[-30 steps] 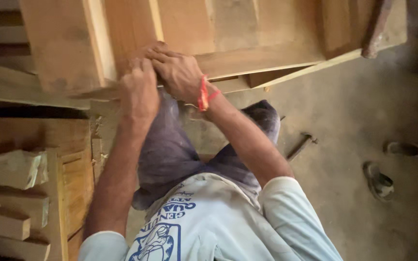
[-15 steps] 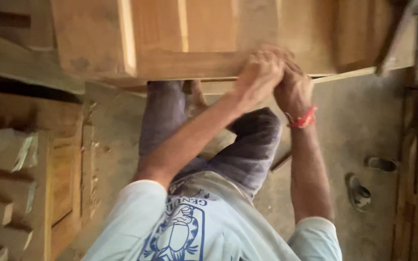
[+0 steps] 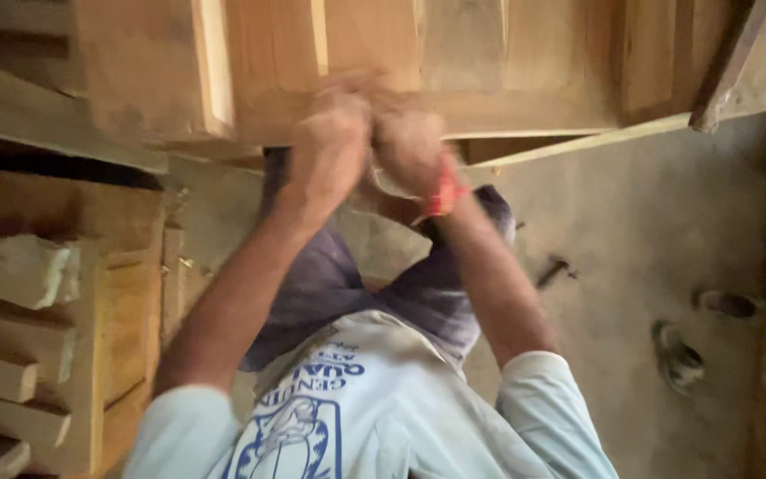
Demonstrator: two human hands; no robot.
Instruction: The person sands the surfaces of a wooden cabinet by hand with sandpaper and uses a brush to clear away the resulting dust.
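Clearly mid-rub: the left hand (image 3: 330,146) and right hand (image 3: 408,146) press side by side on the lower edge of the framed wooden panel (image 3: 454,62) (blur hides whether the fingers pinch anything). Most of that edge looks unworked; I judge plenty remains.
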